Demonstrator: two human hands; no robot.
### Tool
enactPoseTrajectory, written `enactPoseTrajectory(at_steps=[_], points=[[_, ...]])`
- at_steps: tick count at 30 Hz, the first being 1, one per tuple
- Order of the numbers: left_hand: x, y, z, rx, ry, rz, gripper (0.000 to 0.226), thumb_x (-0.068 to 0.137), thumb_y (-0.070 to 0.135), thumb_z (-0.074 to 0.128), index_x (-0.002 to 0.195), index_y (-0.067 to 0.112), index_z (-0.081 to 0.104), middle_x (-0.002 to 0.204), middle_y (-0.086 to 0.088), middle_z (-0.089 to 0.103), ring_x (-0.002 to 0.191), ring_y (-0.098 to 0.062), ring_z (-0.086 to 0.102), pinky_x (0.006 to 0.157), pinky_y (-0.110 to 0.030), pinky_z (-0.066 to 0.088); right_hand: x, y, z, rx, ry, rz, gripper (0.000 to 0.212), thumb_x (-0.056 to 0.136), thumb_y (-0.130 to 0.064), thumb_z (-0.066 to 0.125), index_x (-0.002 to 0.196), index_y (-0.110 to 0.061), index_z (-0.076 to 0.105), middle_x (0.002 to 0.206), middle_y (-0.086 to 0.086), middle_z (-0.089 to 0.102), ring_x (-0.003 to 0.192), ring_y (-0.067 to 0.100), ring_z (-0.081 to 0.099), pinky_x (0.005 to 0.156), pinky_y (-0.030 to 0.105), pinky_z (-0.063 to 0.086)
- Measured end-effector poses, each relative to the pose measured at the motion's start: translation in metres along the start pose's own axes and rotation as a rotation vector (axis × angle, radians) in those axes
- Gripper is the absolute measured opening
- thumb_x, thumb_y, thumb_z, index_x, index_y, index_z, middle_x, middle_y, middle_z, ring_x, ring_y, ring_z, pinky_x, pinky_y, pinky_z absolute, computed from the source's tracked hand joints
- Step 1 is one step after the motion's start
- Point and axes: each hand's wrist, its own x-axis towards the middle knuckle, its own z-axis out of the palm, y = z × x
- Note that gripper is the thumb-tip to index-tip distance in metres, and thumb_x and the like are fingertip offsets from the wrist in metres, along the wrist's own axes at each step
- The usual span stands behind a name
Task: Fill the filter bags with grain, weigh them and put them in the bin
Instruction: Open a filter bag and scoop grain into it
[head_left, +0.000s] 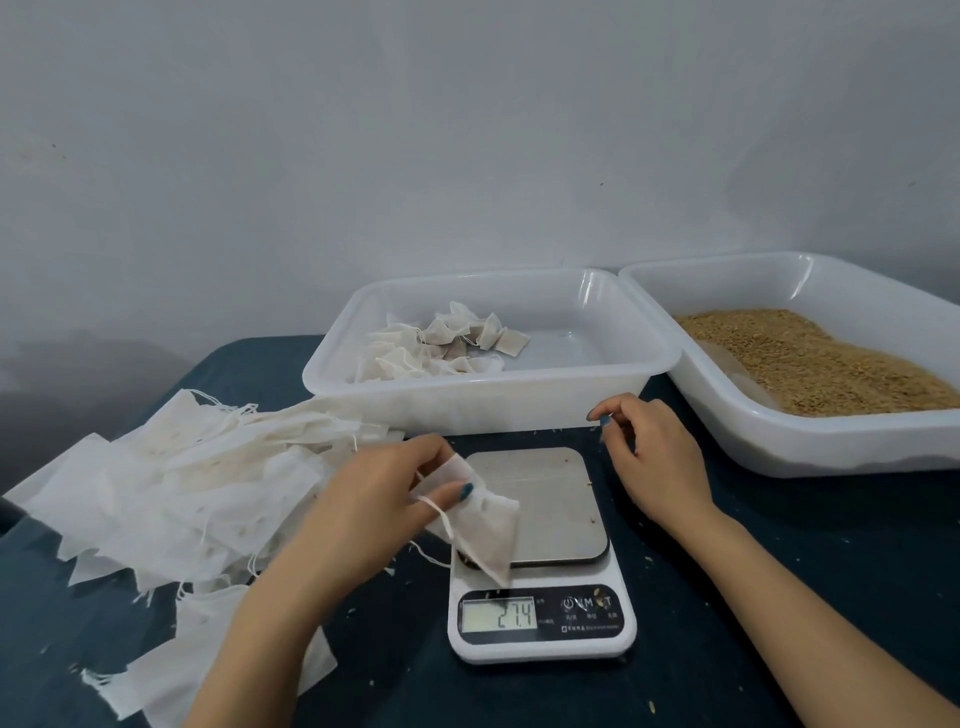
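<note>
Our left hand (374, 499) pinched a filled bag (483, 525) at the scale (545, 499), which read 27.4; our right hand (654, 457) hung loosely curled, its hold unclear. Several bags (441, 343) lay in the bin (519, 402); many empties (182, 483) waited.

Grips a filled filter bag (488, 530) in the left hand (384, 493) at the front-left corner of the scale (550, 499) — display (498, 614) at 27.4. Holds the right hand (649, 457) just before the bin (483, 387) of filled bags (447, 343), fingers (621, 410) curled — perhaps pinching something small.
</note>
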Motion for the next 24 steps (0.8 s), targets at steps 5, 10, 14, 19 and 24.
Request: enactPoseTrajectory(at_steps=[5,10,14,19,24], points=[[-0.006,-0.003,-0.028,0.168,0.116,-0.094,0.014,0.088,0.048,0.063,0.080,0.038,0.057,0.075,0.025,0.061,0.072,0.000,0.057,0.064,-0.031,0.049,0.001,0.000,0.000,0.002,-0.027,-0.001,0.018,0.097,-0.026,0.049,0.101,-0.041,0.058,0.086,-0.008,0.057,0.073,0.003,0.050,0.056,0.019,0.031],[0.007,0.012,-0.045,0.015,0.222,-0.085,0.010,0.087,0.042,0.063,0.078,0.036,0.064,0.080,0.034,0.062,0.071,0.001,0.058,0.057,-0.025,0.038,-0.001,-0.001,-0.001,-0.006,-0.027,0.002,0.017,0.097,-0.026,0.050,0.101,-0.040,0.058,0.084,-0.008,0.054,0.072,0.002,0.050,0.055,0.018,0.029],[0.038,0.008,-0.063,-0.032,0.419,-0.142,0.011,0.092,0.035,0.064,0.081,0.034,0.064,0.077,0.020,0.066,0.060,-0.002,0.058,0.059,-0.026,0.043,0.000,-0.001,-0.002,-0.008,-0.027,0.002,0.018,0.097,-0.026,0.050,0.100,-0.042,0.056,0.083,-0.009,0.053,0.071,0.003,0.050,0.055,0.018,0.029],[0.096,0.006,-0.068,-0.353,0.555,-0.159,0.003,0.097,0.011,0.059,0.097,0.014,0.060,0.087,0.002,0.064,0.047,-0.003,0.063,0.046,-0.010,0.045,-0.001,-0.003,-0.001,-0.021,-0.037,-0.012,0.017,0.097,-0.026,0.051,0.100,-0.042,0.056,0.080,-0.010,0.050,0.070,0.004,0.049,0.055,0.019,0.029],[0.141,-0.006,-0.052,-0.336,0.525,-0.169,0.044,0.093,-0.012,0.035,0.118,0.019,0.056,0.097,-0.010,0.056,0.063,-0.020,0.071,0.054,-0.013,0.051,-0.002,-0.004,-0.003,-0.014,-0.022,-0.030,0.019,0.096,-0.026,0.052,0.097,-0.045,0.055,0.079,-0.011,0.049,0.068,0.004,0.049,0.054,0.019,0.029]])
